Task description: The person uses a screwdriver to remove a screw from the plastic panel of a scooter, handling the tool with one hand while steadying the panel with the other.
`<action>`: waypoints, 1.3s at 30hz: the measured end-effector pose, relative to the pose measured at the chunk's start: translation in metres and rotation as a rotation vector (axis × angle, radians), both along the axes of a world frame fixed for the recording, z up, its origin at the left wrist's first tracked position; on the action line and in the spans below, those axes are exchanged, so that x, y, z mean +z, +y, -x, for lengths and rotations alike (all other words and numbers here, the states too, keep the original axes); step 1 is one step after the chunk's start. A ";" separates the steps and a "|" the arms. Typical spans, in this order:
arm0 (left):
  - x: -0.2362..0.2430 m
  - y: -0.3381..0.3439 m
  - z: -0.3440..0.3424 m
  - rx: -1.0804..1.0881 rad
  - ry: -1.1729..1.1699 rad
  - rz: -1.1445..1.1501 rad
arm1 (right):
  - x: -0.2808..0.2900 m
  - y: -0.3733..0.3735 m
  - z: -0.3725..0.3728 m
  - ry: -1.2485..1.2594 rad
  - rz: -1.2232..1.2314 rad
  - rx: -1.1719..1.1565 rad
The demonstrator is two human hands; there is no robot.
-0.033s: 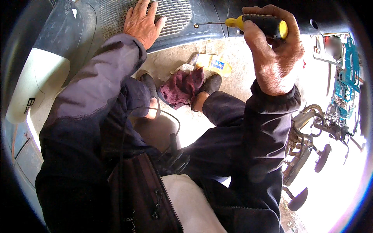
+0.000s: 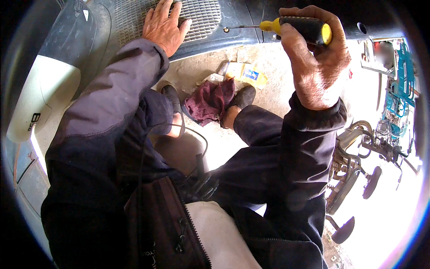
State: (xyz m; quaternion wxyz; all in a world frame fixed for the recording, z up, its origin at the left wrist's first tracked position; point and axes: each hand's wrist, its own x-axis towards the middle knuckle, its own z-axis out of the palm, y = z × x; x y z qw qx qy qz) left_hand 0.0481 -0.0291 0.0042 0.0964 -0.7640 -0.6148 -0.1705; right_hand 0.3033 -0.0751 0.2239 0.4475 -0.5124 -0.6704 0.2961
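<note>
Right hand (image 2: 319, 67): fingers curled round a screwdriver (image 2: 310, 30), its tip at a screw (image 2: 226, 30) beside the mesh grille (image 2: 204, 20). Left hand (image 2: 162, 32): fingers spread, empty, on the grille. Steady pressure and an aligned shaft best prevent slipping.

Room to slide between your left hand's (image 2: 165, 32) thumb and the screwdriver (image 2: 271, 26) tip, along the dark panel (image 2: 239, 15). Screwdriver shaft bars the strip left of your right hand's (image 2: 317, 65) fingers. Grille (image 2: 205, 20) blocks under your left fingers. Wide gap between both hands' fingers; purple cloth (image 2: 210, 102), yellow packaging (image 2: 254, 78) below it.
</note>
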 end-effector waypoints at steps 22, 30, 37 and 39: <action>0.010 -0.008 -0.007 0.027 -0.074 0.054 | 0.002 -0.005 0.009 -0.149 -0.057 -0.021; -0.003 -0.001 0.001 0.015 0.002 0.009 | 0.011 0.001 0.028 -0.277 -0.132 -0.063; 0.006 -0.002 -0.007 0.008 -0.056 0.003 | 0.014 0.026 0.025 -0.351 -0.101 0.071; 0.017 -0.010 -0.010 0.046 -0.117 0.063 | 0.030 0.020 0.044 -0.406 -0.071 0.045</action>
